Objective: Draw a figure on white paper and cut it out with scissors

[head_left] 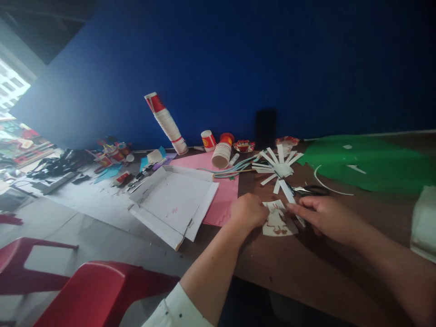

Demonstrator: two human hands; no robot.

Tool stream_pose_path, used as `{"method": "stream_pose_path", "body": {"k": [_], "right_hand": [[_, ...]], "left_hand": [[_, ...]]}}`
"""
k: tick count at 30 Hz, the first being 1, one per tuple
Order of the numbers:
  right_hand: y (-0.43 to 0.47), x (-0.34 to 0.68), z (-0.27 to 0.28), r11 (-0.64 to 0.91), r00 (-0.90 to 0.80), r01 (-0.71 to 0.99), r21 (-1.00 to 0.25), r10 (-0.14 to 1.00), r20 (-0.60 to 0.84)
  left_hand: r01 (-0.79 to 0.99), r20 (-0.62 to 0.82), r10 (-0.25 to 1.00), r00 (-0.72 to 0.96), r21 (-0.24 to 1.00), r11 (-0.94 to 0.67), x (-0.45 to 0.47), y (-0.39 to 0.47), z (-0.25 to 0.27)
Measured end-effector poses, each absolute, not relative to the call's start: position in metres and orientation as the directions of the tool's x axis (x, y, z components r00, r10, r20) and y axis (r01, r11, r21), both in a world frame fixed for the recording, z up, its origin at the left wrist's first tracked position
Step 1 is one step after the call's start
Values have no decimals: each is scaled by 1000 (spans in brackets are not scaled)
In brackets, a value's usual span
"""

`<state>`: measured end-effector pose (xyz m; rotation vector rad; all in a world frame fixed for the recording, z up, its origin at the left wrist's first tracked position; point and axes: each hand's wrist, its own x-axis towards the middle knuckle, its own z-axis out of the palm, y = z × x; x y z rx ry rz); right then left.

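Note:
My left hand is closed, its fingertips at the left edge of a curved piece of white paper with a brown-outlined figure drawn on it. To the right of that paper, my right hand pinches a narrow white strip between thumb and fingers. The strip slants down from close to a paper cup cut into spread white strips; whether it is joined to the cup I cannot tell. Dark-handled scissors lie just beyond my right hand, partly hidden by it.
A shallow white box rests left of my hands, partly on pink paper. Behind stand a leaning stack of paper cups and more red-and-white cups. Green sheeting covers the back right. Red stools are below left.

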<state>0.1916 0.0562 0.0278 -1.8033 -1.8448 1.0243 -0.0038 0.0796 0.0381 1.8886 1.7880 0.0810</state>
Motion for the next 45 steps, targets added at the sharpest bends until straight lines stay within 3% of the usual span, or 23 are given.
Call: {"method": "stream_pose_path", "body": {"k": [45], "right_hand": [[58,195,17,-72,-114,700,-710,971,-211]], "left_hand": [[903,-281,953,117,429,15,-4,76,31]]}}
